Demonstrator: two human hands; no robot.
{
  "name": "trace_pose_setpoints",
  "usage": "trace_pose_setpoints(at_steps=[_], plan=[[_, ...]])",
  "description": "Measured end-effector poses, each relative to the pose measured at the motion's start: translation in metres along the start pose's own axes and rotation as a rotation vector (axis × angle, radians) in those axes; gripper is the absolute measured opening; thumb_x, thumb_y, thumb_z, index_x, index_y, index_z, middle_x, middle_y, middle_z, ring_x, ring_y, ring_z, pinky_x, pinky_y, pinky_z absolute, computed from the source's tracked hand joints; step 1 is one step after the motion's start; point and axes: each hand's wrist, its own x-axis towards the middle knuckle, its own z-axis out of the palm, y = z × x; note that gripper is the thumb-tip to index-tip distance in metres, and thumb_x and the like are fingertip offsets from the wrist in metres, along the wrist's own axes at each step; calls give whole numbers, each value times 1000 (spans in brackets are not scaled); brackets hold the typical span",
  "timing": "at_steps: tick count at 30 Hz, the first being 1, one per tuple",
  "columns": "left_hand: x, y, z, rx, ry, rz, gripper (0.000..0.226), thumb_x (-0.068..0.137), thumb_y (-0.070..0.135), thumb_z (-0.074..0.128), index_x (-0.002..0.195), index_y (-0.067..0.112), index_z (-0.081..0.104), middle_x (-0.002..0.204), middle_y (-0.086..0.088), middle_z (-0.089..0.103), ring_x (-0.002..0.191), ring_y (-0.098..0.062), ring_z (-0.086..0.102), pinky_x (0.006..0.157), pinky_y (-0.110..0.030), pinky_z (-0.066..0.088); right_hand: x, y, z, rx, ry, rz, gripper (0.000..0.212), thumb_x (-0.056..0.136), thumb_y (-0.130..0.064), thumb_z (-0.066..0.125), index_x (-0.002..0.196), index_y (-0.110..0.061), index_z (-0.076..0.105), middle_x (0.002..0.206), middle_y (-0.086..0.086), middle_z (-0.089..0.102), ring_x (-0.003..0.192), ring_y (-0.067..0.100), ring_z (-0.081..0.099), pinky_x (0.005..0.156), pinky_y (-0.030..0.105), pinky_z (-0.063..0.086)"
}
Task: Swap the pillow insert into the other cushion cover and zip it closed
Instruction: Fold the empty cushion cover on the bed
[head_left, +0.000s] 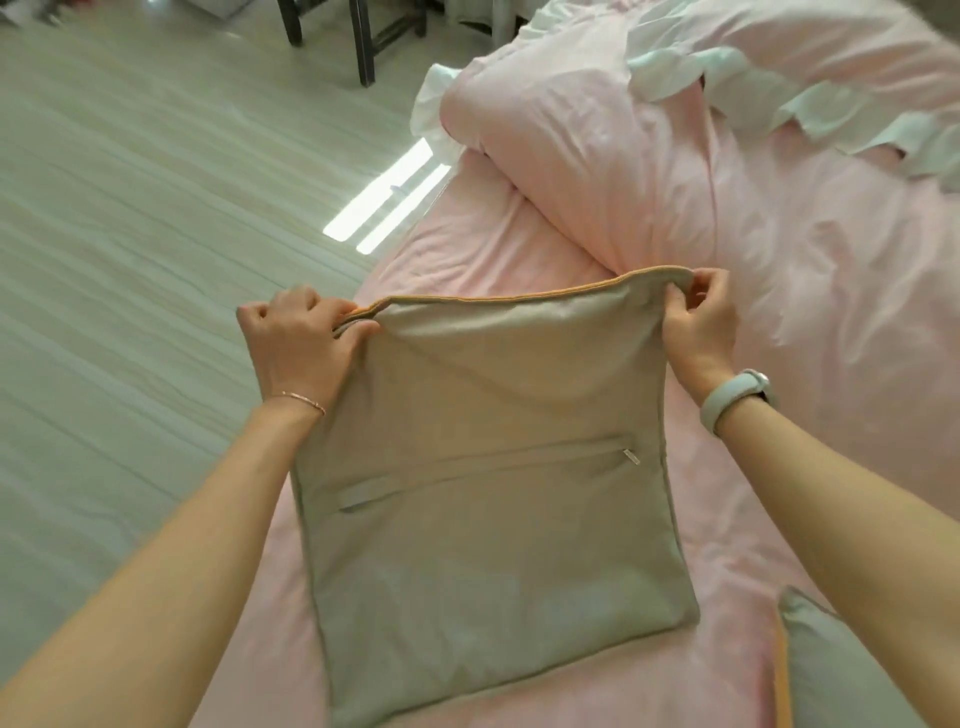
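Pinching the beige cushion cover (483, 519) by its far corners: left hand (296, 343) closed on the left corner w/ orange piping, right hand (698, 322) thumb & fingers nipped on the right. Cover lies on the pink bed sheet (519, 244), zipper (488, 478) facing up, seemingly part open at its left end. Second cushion (831, 670) bottom right, cut off by frame edge.

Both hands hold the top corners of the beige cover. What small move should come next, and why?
Probably lay the cover flat on the bed and move the right hand to the zipper pull. The zipper looks mostly shut, open only at its left end, and the cover looks flat, so it likely has to be opened before an insert goes in. The left hand can steady the fabric.
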Motion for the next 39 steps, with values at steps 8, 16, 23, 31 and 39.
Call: trace_pose_setpoints(at_steps=[8, 16, 23, 31, 39], plan=[[-151, 10, -31, -199, -114, 215, 12, 80, 31, 57, 85, 23, 50, 84, -2, 56, 58, -28, 55, 54, -32, 38, -120, 76, -64, -176, -161, -212, 13, 83, -1, 56, 95, 4, 53, 93, 20, 51, 81, 28, 49, 70, 34, 46], [-304, 24, -50, -204, -557, 269, 19, 83, 32, 46, 74, 20, 58, 84, 3, 61, 58, -21, 59, 41, -25, 43, -229, 174, -113, -574, -570, -27, 18, 74, -7, 55, 87, -1, 66, 96, 20, 61, 88, 42, 57, 79, 49, 45], [-294, 79, -45, 23, -579, 164, 49, 81, 50, 43, 122, 27, 56, 133, -7, 51, 120, -32, 43, 99, -56, 28, -219, 139, -78, -270, -507, 357, 32, 100, -15, 32, 125, -3, 49, 129, 19, 50, 115, 28, 46, 92, 33, 34], [-276, 115, 11, 187, -977, 296, 58, 86, 65, 13, 141, 50, 14, 157, 3, 5, 142, -35, -7, 94, -78, 5, -193, 135, -80, -120, -516, 648, 14, 90, -14, 55, 99, -5, 60, 97, 9, 59, 98, 27, 57, 75, 32, 39], [-247, 94, -7, -496, -890, -99, 32, 93, 33, 46, 117, 20, 64, 144, -3, 40, 135, -25, 33, 110, -41, 23, -233, 19, -78, -138, -538, -120, 40, 80, -18, 51, 116, -1, 56, 103, 16, 62, 97, 32, 56, 83, 40, 43]])
